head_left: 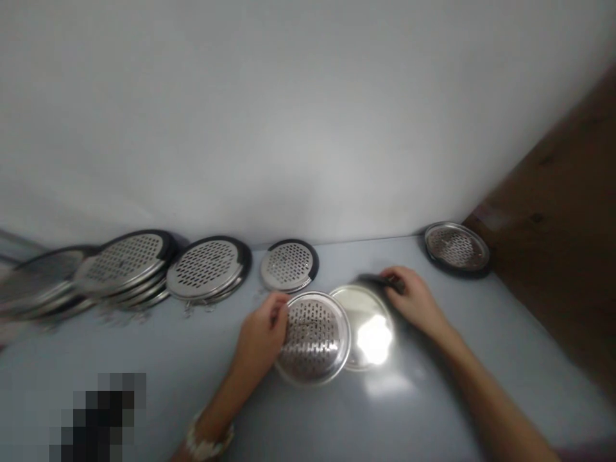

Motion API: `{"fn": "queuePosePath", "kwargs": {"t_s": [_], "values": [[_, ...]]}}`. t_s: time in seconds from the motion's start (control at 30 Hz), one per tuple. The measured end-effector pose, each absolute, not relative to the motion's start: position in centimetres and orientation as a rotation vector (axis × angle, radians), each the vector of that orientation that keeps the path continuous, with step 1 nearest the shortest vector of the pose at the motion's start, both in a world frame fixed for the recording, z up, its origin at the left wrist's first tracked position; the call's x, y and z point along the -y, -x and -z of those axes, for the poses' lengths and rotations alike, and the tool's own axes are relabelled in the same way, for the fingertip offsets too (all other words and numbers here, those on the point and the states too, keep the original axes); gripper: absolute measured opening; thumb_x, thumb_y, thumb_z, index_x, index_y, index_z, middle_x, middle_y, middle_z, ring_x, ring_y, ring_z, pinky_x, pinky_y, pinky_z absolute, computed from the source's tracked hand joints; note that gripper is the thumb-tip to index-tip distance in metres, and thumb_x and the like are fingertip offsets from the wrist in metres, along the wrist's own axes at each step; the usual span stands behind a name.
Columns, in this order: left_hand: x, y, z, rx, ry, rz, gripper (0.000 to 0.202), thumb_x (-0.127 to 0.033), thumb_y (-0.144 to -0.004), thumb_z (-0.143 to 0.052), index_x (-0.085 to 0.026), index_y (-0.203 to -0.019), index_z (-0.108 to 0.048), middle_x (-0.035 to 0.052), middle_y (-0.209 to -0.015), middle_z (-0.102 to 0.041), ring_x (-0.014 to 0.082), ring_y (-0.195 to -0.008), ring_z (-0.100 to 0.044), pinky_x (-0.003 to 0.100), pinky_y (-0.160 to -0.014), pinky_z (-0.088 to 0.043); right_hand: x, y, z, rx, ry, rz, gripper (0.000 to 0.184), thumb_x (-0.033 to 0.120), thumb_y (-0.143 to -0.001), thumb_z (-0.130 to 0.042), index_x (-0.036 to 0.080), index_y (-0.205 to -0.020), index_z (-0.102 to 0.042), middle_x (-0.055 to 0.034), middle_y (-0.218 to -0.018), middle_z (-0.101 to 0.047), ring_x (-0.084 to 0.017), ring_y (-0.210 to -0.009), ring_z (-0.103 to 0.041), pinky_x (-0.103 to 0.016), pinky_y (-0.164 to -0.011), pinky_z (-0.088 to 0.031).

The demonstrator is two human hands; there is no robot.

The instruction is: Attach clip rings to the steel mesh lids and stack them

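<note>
At about 10 o'clock from the person's hands, toward the far left of the grey table (144, 366), lies a blurred stack of round perforated steel strainer plates (43, 279) with dark rims. Just right of it is a second, leaning stack (122, 263), then a smaller stack (206, 266), both slotted and black-edged. Near 12 o'clock, a single slotted plate (289, 265) rests against the white wall (289, 128).

The left hand (262, 333), with a beaded bracelet (209, 441) on its wrist, has its fingers closed around the left rim of a slotted steel disc (312, 338), which is held low over the table. That disc's right edge overlaps a plain, shiny steel disc (360, 327) lying just beside it, its face glaring with light.

The right hand (414, 298) is partly curled, its fingers (394, 279) at the plain disc's far rim beside a dark edge; whether it has firm hold cannot be told. At about 2 o'clock, another slotted plate (456, 249) sits apart near a brown wooden panel (553, 224).
</note>
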State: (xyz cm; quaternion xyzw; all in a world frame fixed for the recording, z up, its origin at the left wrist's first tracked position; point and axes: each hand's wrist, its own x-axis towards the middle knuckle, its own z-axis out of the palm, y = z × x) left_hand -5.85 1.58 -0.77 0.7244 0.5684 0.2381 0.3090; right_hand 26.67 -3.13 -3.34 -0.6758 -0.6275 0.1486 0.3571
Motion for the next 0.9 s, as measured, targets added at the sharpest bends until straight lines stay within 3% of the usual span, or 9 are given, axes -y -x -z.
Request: {"fn": "queuePosePath", "kwargs": {"t_s": [0.13, 0.23, 0.5, 0.67, 0.77, 0.9], "values": [[-1.3, 5.5, 0.6, -1.450, -1.914, -0.591, 0.026, -0.037, -0.092, -0.041, -0.021, -0.101, -0.061, 0.0051, -0.089, -0.074, 0.0226, -0.085, -0.070, 0.033, -0.078, -0.050, 2.8, -27.9, 4.3, 1.547, 1.856, -0.249, 0.024, 0.020, -0.080, -0.051, 0.018, -0.099, -0.065, -0.0095, -0.095, -0.069, -0.027, -0.090, -0.061, -0.042, -0.085, -0.048], [-1.1, 5.1, 0.5, -1.409, -1.923, -0.534, 0.028, -0.037, -0.093, -0.040, -0.022, -0.102, -0.061, 0.0051, -0.089, -0.075, 0.0229, -0.085, -0.070, 0.033, -0.079, -0.050, 2.9, -27.3, 4.4, 1.604, 1.893, -0.154, 0.029, 0.028, -0.084, -0.056, 0.019, -0.110, -0.064, -0.0116, -0.106, -0.068, -0.030, -0.100, -0.058, -0.045, -0.090, -0.046], [-1.8, 6.0, 0.8, -1.466, -2.034, -0.547, 0.029, -0.033, -0.094, -0.039, -0.022, -0.098, -0.065, 0.0064, -0.099, -0.074, 0.0252, -0.095, -0.068, 0.038, -0.089, -0.049, 3.6, -27.4, 3.6, 1.774, 2.010, 0.042, 0.076, 0.061, -0.079, -0.068, 0.022, -0.140, -0.048, -0.0178, -0.130, -0.055, -0.039, -0.114, -0.048, -0.055, -0.094, -0.040], [-2.6, 7.3, 0.9, -1.435, -2.183, -0.574, 0.027, -0.028, -0.091, -0.045, -0.023, -0.092, -0.071, 0.0055, -0.100, -0.075, 0.0253, -0.098, -0.066, 0.040, -0.094, -0.048, 3.8, -28.1, 3.7, 1.935, 1.938, 0.022, 0.089, 0.066, -0.076, -0.070, 0.026, -0.149, -0.039, -0.0180, -0.137, -0.051, -0.040, -0.122, -0.046, -0.054, -0.095, -0.040], [-2.7, 8.0, 0.6, -1.438, -2.289, -0.524, 0.028, -0.024, -0.091, -0.045, -0.022, -0.094, -0.073, 0.0065, -0.101, -0.074, 0.0265, -0.099, -0.063, 0.042, -0.095, -0.046, 3.6, -29.2, 4.0, 1.913, 1.974, 0.043, 0.083, 0.063, -0.081, -0.065, 0.022, -0.149, -0.039, -0.0192, -0.130, -0.055, -0.038, -0.115, -0.052, -0.051, -0.092, -0.044], [-2.6, 8.5, 0.2, -1.508, -2.438, -0.449, 0.033, -0.017, -0.091, -0.042, -0.020, -0.094, -0.075, 0.0095, -0.098, -0.071, 0.0283, -0.096, -0.061, 0.044, -0.092, -0.046, 3.7, -31.0, 4.0, 1.815, 2.108, 0.133, 0.057, 0.046, -0.094, -0.052, 0.014, -0.141, -0.048, -0.0209, -0.120, -0.060, -0.036, -0.107, -0.057, -0.048, -0.087, -0.047]]}}
